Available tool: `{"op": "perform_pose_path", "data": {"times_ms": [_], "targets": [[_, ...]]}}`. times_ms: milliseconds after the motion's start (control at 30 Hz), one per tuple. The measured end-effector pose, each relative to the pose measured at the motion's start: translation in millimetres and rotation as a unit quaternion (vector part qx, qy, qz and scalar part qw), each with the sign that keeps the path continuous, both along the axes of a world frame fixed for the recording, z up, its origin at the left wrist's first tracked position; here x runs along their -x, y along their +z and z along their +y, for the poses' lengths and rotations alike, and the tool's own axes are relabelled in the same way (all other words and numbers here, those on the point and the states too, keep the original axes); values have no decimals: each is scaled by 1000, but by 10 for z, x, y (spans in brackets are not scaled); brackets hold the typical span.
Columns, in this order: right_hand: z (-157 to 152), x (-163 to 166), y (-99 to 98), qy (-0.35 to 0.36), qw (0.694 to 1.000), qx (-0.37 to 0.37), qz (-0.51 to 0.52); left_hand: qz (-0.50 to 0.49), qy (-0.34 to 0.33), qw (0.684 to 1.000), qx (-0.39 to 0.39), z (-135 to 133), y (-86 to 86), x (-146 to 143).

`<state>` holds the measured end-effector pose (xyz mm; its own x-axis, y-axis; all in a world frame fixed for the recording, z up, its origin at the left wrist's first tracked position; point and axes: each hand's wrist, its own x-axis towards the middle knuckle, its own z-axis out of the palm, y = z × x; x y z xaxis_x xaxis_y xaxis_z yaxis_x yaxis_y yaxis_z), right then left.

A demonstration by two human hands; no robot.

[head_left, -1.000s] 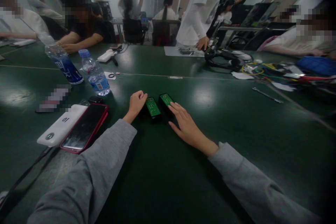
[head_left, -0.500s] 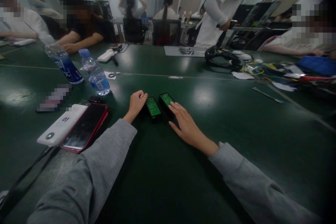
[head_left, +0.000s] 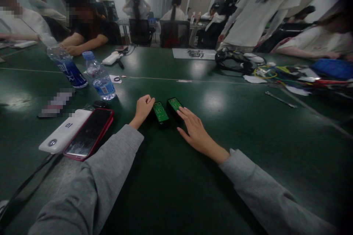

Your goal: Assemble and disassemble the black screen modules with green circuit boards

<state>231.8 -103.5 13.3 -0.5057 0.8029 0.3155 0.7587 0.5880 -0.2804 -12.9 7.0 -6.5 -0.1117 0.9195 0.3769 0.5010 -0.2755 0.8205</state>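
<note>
Two green circuit boards in black housings lie side by side on the dark green table. My left hand is curled into a fist against the left side of the left circuit board; nothing shows sticking out of it. Over the near right part of the right circuit board lies my right hand, its fingers stretched out and fingertips at the board's edge. That hand covers part of this housing. A narrow gap separates the two housings.
To the left are a red-cased phone, a white power bank and two plastic bottles, the nearer one blue-capped. A wrench and tangled wires lie to the right. People sit and stand beyond the table.
My hands and both circuit boards stay where they were. Behind the table, the standing person in white has shifted right and turned, and a person in dark clothing now shows behind.
</note>
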Motion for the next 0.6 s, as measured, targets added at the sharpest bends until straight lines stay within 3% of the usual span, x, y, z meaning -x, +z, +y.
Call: {"op": "perform_pose_path", "data": {"times_ms": [600], "targets": [[2, 2, 2, -5, 1000, 1, -6, -4, -1, 1000, 9, -9, 12, 2]]}}
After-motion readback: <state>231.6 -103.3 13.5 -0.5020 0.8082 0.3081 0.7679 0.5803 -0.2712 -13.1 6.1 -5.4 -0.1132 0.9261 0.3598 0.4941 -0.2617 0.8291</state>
